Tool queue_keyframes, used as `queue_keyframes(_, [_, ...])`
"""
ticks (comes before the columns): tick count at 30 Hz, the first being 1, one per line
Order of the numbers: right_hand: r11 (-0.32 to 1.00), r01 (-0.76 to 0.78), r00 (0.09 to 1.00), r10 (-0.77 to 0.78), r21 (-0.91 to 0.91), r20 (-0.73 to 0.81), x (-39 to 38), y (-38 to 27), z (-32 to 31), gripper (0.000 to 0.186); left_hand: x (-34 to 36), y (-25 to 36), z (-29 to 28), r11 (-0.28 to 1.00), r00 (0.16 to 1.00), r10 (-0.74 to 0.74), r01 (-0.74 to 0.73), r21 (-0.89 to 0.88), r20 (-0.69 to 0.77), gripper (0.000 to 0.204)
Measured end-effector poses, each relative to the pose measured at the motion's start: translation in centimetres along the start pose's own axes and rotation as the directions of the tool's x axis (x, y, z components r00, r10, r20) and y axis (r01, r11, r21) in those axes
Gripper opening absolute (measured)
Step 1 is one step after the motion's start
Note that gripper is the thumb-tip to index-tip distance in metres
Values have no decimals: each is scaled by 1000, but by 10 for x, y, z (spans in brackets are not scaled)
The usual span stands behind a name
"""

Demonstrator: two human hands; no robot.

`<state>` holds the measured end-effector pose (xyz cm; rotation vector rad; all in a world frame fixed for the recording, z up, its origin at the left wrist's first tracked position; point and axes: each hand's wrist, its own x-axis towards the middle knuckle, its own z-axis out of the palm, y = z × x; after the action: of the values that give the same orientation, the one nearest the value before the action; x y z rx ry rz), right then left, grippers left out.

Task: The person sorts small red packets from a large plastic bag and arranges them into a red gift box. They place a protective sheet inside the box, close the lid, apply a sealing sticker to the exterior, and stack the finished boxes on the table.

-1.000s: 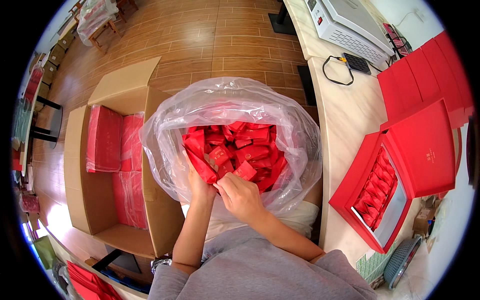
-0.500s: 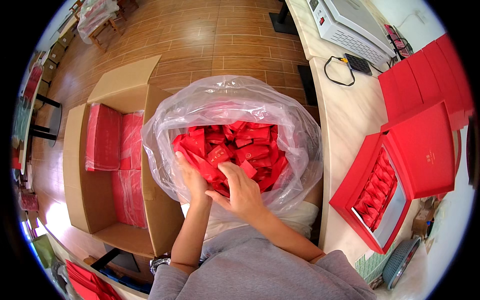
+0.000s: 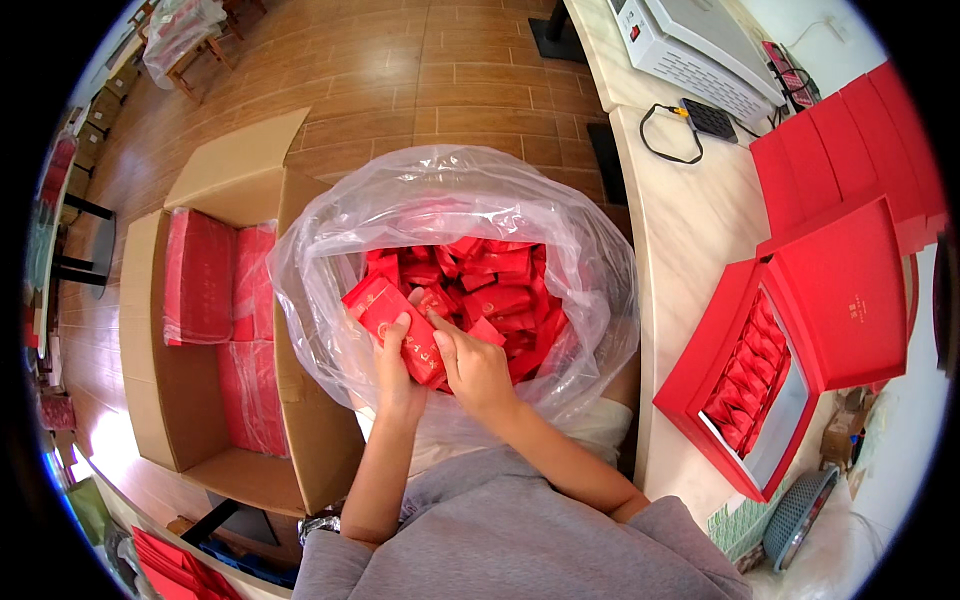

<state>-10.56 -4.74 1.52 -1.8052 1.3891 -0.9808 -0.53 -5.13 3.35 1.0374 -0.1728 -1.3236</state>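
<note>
My left hand [image 3: 398, 388] grips a few flat red packets [image 3: 382, 312] with gold print, the thumb lying across the top one. Close beside it, my right hand [image 3: 480, 375] has curled fingers on another red packet [image 3: 432, 300], at the edge of those in the left hand. Both hands are over a large clear plastic bag [image 3: 590, 260], its rim folded outward. Inside the bag lies a loose heap of red packets [image 3: 500, 300]. Some fingertips are hidden behind the packets.
On the left, an open cardboard box [image 3: 150, 400] holds red plastic-wrapped bundles [image 3: 250, 400]. An open red gift box [image 3: 690, 400] with a row of red packets rests on the pale counter [image 3: 680, 250] at right, near stacked red boxes [image 3: 840, 150] and a white machine [image 3: 700, 60].
The packets in my left hand have come up and tilted, so their printed faces show. The left thumb now presses on top, and my right hand has shifted slightly down and left.
</note>
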Motion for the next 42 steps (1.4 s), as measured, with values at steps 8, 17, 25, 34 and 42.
queue_keyframes(8, [890, -212, 949, 286, -404, 135, 22, 67, -49, 38, -2, 6, -55, 992, 994, -107, 107, 60, -1, 18])
queue_keyframes(17, [941, -263, 905, 317, -215, 284, 8, 66, -24, 32, -4, 2, -57, 934, 983, -177, 185, 304, -56, 37])
queue_keyframes(25, [891, 434, 900, -436, 135, -14, 7, 10, -16, 19, 0, 0, -65, 915, 913, -396, 383, 126, 101, 52])
queue_keyframes(34, [991, 117, 986, -107, -70, 130, 33, 40, 10, 23, -7, -1, -72, 972, 978, -210, 208, 112, 1, 58])
queue_keyframes(42, [861, 269, 809, 42, -432, 586, 59, 71, 37, 67, -20, -5, -63, 976, 993, -116, 113, 185, 7, 49])
